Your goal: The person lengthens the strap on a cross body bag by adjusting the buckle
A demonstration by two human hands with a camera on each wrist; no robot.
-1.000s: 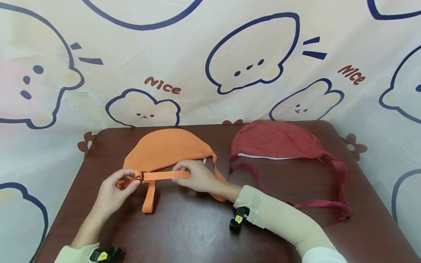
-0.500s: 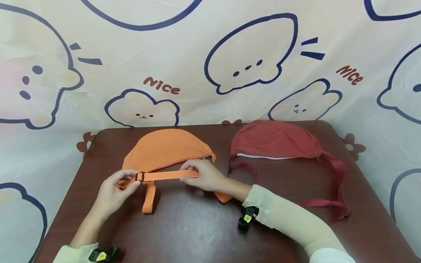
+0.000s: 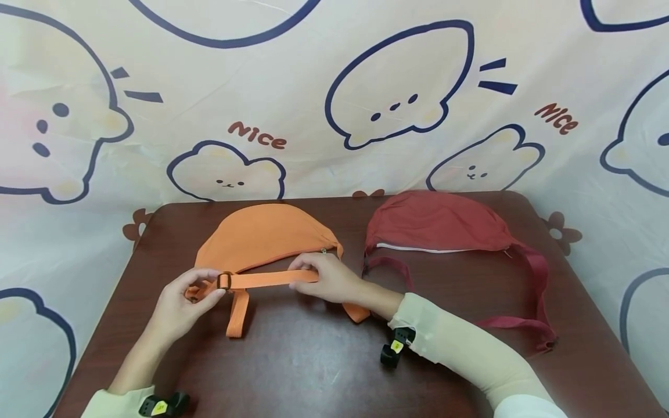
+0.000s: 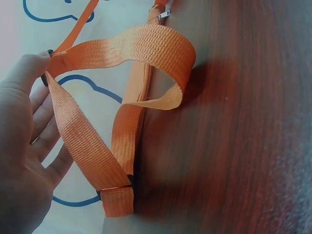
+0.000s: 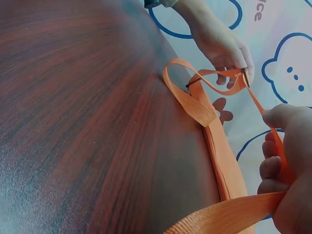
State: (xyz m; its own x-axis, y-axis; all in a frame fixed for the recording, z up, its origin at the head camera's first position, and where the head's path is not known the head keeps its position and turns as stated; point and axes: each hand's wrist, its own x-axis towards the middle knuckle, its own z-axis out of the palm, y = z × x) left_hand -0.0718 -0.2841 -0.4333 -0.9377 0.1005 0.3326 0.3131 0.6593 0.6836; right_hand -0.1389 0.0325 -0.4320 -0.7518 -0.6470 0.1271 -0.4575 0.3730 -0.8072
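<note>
A flat orange woven-webbing strap (image 3: 272, 280) stretches nearly straight between the hands, on the near side of the orange fabric half-moon bag (image 3: 266, 235), which lies just beyond them. The left hand (image 3: 177, 306) pinches a dark rectangular slider buckle (image 3: 224, 282) on the strap between thumb and fingers; the right hand (image 3: 333, 280) holds the webbing in curled fingers. A hard pull by the right hand could jerk the buckle out of the left pinch, since only its edge seems gripped; a skewed pull might bunch or twist the webbing in the slot, and the slack loop hanging just right of the left fingertips could snag or draw up too short. The webbing has a coarse ribbed weave and looks pliable yet springy, its slack standing out in a wide curl, while the bag appears smooth and softly plump. Farther off, past the right hand, lies a red fabric half-moon bag (image 3: 439, 220), its dark red webbing strap (image 3: 540, 284) trailing beyond the right forearm over the dark brown wood-grain table (image 3: 292, 366).
</note>
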